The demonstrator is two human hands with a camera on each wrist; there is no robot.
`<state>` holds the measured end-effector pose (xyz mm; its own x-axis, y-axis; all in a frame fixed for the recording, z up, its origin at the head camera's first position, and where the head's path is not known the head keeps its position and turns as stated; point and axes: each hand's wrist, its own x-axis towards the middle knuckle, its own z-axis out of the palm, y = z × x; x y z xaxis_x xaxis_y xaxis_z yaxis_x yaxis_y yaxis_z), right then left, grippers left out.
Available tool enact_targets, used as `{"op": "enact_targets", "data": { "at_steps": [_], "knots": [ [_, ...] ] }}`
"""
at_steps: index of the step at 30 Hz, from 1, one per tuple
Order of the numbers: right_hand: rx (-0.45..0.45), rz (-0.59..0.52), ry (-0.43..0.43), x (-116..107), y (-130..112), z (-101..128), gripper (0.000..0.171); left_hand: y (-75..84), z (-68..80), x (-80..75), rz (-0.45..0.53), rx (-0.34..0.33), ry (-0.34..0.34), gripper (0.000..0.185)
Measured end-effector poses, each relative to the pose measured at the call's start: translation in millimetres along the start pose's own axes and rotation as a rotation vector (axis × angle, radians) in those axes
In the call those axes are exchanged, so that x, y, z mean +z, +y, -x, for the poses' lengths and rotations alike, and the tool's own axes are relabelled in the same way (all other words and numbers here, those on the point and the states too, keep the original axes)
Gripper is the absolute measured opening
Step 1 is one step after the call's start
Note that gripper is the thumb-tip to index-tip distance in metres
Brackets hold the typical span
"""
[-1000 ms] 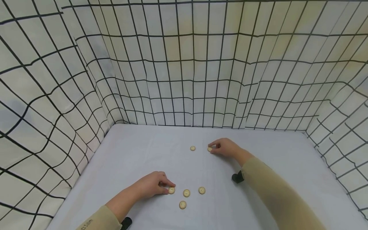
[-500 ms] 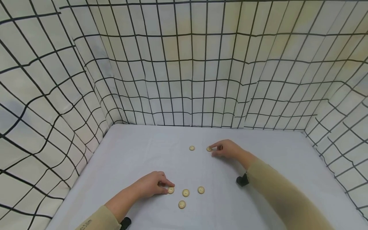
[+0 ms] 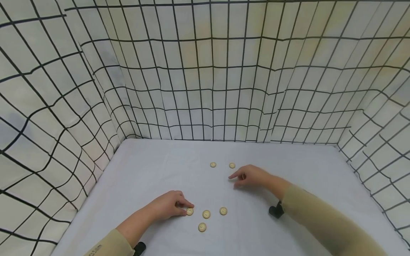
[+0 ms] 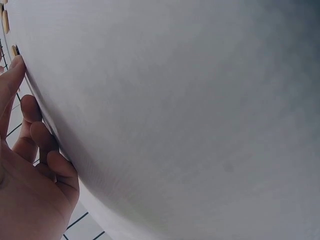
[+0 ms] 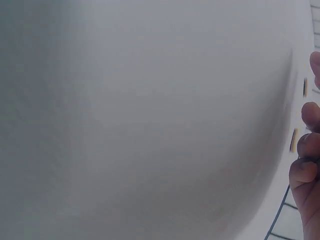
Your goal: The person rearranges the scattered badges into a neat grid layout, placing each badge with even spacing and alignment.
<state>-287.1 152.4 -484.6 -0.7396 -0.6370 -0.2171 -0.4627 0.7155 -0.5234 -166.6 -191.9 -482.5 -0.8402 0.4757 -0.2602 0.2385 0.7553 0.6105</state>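
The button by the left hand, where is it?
In the head view the button lies on the table's near left part, under the left hand's fingertips, first in a row of three.

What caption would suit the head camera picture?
Left hand touches one of six buttons on a white table; right hand hovers, holding nothing.
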Motion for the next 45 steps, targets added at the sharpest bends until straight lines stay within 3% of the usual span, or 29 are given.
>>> {"op": "enact_targets", "data": {
  "at_steps": [19, 33, 45],
  "knots": [
    [-0.305, 0.059, -0.163, 30.9, -35.7, 21.0, 0.034, -1.7, -0.2, 0.7, 0.017, -0.004, -0.001, 0.026],
    [-0.302, 0.142, -0.205, 37.1, -50.6, 22.6, 0.034, -0.1, -1.0, 1.9, 0.003, -0.008, -0.003, 0.026],
    [-0.32, 0.141, -0.203, 41.4, -47.4, 19.4, 0.029, 0.8, 0.5, 0.2, 0.019, -0.012, -0.005, 0.026]
  ]
}}
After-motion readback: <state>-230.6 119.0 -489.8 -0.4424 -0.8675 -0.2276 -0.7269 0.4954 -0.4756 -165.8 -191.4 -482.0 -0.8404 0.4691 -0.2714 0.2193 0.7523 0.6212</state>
